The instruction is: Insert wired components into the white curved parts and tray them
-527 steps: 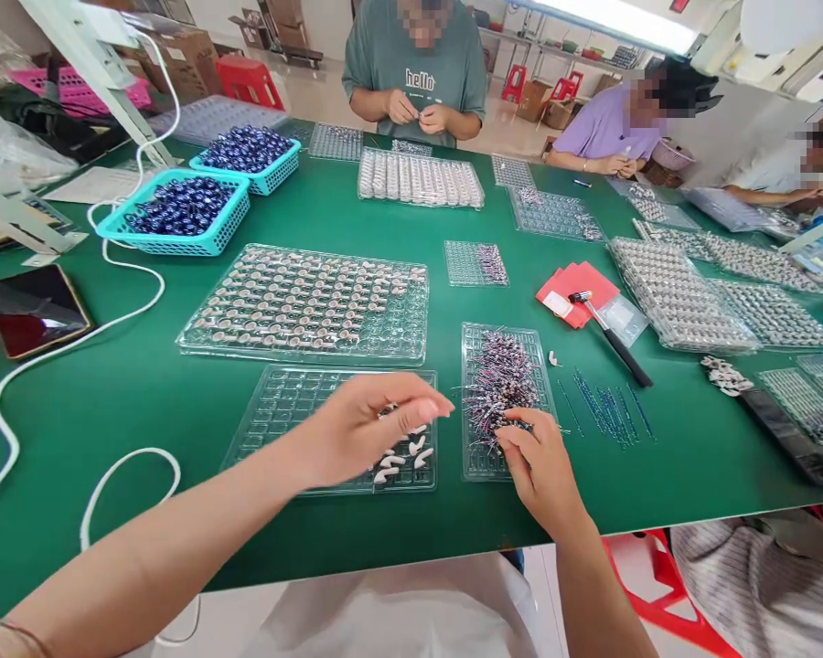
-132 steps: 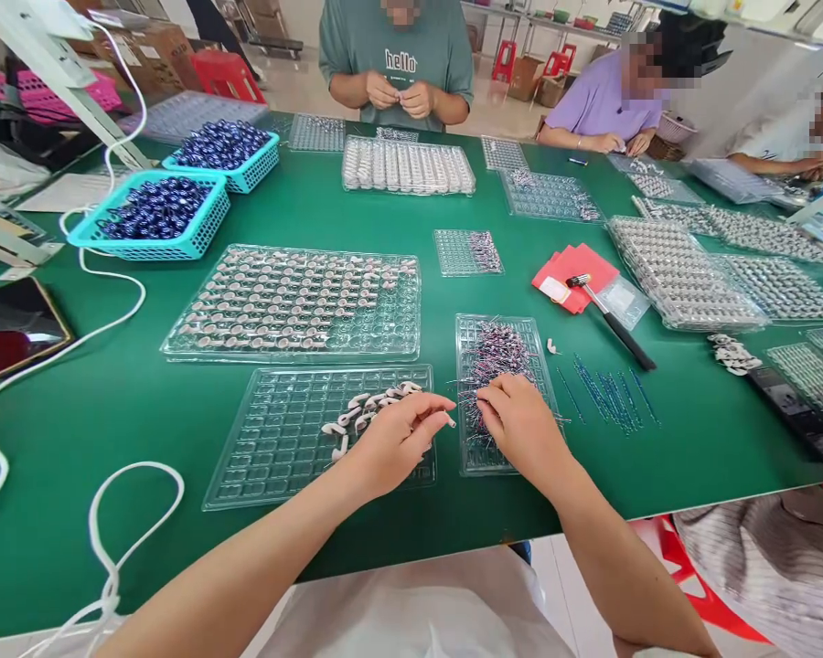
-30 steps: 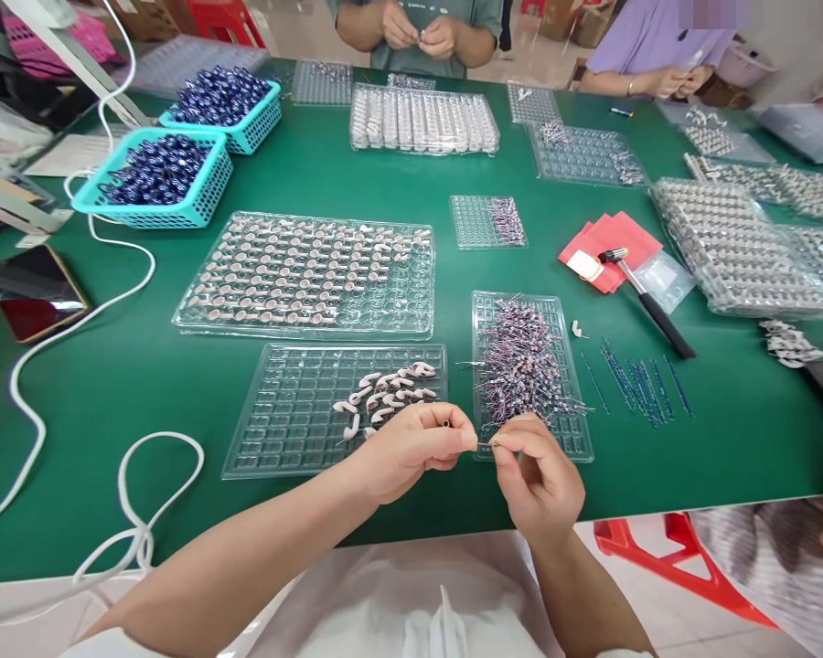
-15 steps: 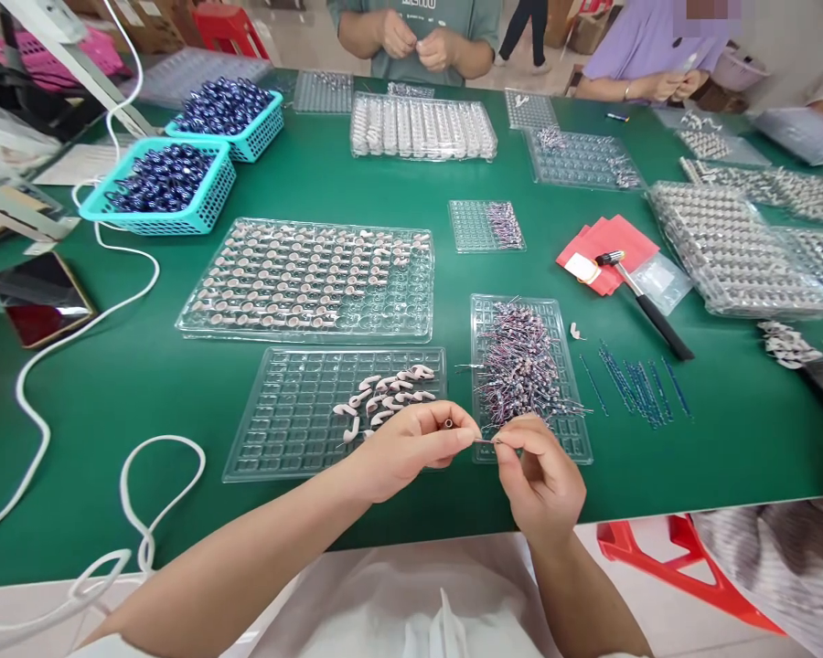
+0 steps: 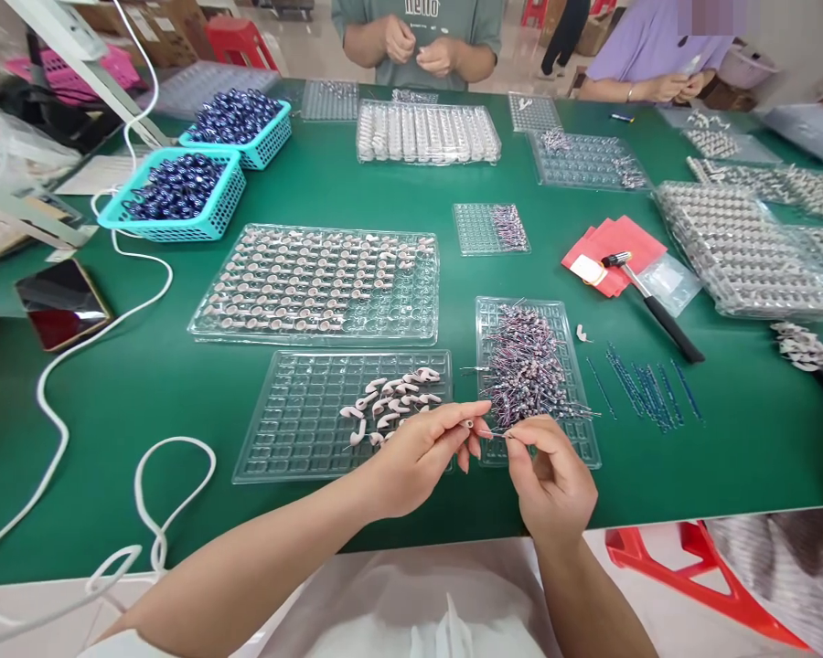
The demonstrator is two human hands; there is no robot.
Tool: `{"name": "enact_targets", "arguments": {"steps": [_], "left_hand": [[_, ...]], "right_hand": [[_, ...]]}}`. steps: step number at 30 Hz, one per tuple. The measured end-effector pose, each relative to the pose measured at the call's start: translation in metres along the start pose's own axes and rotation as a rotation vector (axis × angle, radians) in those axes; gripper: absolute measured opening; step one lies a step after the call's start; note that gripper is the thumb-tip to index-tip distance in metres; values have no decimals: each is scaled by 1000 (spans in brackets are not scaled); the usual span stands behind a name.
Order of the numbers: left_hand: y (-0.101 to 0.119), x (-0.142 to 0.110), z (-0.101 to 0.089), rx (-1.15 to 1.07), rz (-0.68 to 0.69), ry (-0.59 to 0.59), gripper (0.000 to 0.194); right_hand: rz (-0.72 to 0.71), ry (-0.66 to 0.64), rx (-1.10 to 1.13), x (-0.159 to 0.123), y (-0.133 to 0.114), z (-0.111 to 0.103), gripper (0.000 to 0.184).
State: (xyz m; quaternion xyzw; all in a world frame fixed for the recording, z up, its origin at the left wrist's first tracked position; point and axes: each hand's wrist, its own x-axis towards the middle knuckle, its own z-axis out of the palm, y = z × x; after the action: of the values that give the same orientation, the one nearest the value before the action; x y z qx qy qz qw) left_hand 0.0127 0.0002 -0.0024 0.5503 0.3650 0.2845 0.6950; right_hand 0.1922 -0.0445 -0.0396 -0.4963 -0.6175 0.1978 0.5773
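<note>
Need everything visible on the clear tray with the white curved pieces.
Clear, plastic-looking rectangular tray, moulded into a grid of shallow pockets. It lies flat on the green table, nearer the camera than the larger tray. White curved pieces lie loosely across its right half. The left hand hides part of its near right side; contact is unclear.

The left forearm slants up from the lower left, the left hand pointing right. The right forearm rises from below, the right hand curled in a pinch nearby.
</note>
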Motion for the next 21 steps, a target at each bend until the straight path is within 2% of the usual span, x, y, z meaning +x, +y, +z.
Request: {"name": "enact_targets", "arguments": {"steps": [7, 15, 21], "left_hand": [[-2, -4, 0, 139, 33, 14, 42], [-4, -4, 0, 178, 56, 7, 42], [-6, -4, -1, 195, 52, 17, 42]], "right_hand": [[8, -41, -25, 0, -1, 0, 20], [29, -51, -69, 0, 0, 1, 17], [-52, -54, -145, 3, -2, 1, 23]]}}
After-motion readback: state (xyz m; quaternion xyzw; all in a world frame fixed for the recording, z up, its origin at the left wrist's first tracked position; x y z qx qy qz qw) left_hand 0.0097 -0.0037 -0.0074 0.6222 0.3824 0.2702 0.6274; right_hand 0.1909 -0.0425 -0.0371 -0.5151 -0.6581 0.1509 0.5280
